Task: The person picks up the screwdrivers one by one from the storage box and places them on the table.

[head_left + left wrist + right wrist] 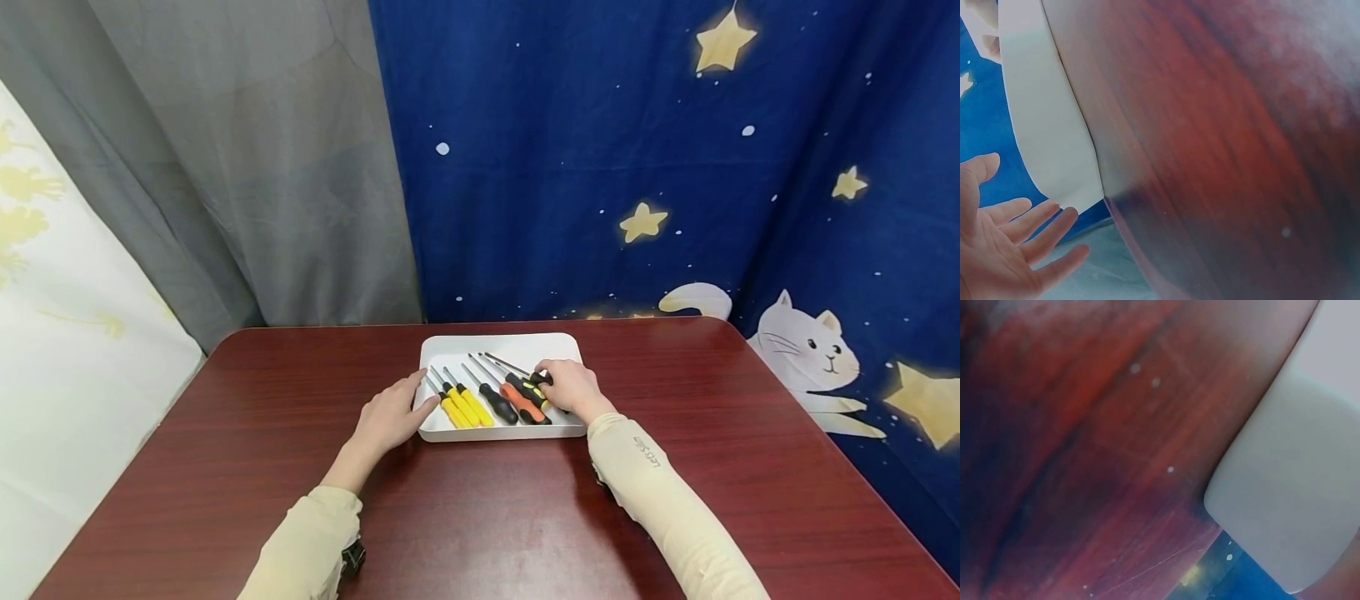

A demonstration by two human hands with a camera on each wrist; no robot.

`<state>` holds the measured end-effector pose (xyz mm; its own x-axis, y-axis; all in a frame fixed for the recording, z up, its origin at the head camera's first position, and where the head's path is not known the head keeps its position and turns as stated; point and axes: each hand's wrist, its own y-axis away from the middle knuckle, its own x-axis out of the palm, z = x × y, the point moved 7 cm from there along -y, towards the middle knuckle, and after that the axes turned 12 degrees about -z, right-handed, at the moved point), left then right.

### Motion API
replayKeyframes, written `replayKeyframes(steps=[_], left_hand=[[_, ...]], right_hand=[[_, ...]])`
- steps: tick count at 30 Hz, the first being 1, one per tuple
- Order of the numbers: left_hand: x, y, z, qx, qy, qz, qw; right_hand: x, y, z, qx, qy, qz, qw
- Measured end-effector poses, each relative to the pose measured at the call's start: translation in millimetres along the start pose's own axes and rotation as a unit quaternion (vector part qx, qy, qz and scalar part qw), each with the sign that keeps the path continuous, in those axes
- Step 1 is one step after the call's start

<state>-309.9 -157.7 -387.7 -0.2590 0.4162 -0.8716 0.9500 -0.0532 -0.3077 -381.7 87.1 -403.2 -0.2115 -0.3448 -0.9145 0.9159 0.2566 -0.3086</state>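
A white tray (502, 432) holds several screwdrivers lying side by side, tips toward the back. At its left are yellow-handled screwdrivers (467, 407); a black-handled screwdriver (498, 404), an orange-and-black one (523, 402) and a black-and-yellow one (527, 389) lie further right. My right hand (573, 387) reaches over the tray's right side and pinches the dark handle of the rightmost screwdriver (508, 364), its shaft slanting to the back left. My left hand (388, 415) is at the tray's left edge, fingers spread; in the left wrist view its fingertips are right at the tray's corner.
The tray stands on a dark red wooden table (495, 508), near its back edge. Behind hang a grey curtain (300, 183) and a blue curtain (540, 192) with stars and a white cat. White cloth (67, 375) hangs along the left side.
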Motion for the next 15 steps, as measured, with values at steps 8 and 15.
replayKeyframes(steps=[8,15], left_hand=[[-1.6,0.4,-0.9,0.003,-0.003,-0.003,1.0000],[-2.5,0.8,-1.4,0.003,-0.003,-0.003,1.0000]], right_hand=[[0.5,-0.2,1.0,-0.005,-0.001,-0.001,1.000],[1.8,0.0,0.7,-0.009,-0.007,0.002,1.000]])
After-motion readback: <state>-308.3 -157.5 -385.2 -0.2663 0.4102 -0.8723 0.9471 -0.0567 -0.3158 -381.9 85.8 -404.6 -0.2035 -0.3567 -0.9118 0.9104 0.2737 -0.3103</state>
